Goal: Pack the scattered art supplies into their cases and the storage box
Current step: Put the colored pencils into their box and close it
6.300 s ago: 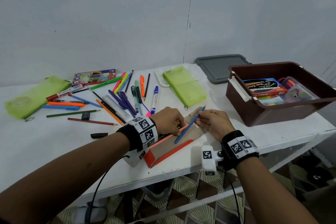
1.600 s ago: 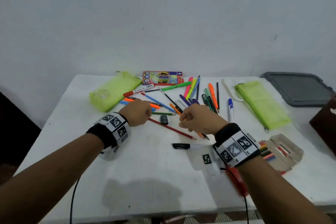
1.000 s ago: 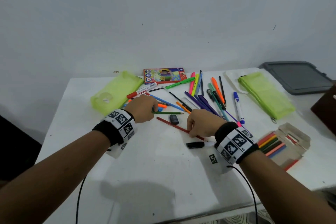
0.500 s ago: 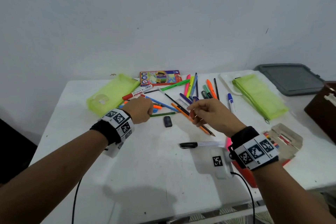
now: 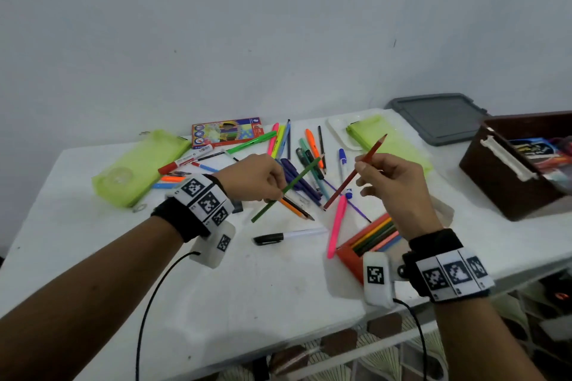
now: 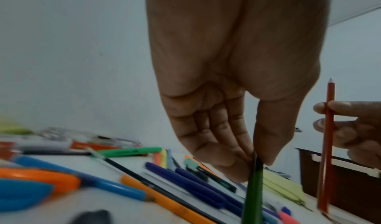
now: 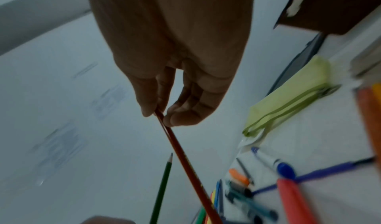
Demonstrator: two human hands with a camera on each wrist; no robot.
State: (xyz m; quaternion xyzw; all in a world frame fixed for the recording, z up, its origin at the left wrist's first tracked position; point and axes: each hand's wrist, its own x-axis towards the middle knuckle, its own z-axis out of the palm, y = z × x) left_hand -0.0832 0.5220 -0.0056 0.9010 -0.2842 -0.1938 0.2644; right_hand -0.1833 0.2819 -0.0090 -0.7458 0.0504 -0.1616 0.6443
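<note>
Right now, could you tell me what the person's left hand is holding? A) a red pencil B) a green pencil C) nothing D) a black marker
B: the left hand pinches the green pencil above the table, while the right hand holds the red pencil.

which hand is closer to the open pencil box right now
Right. The right hand, pinching a red pencil, is raised just above and behind the pencil box. The left hand, holding a green pencil, is farther off to the box's left.
</note>
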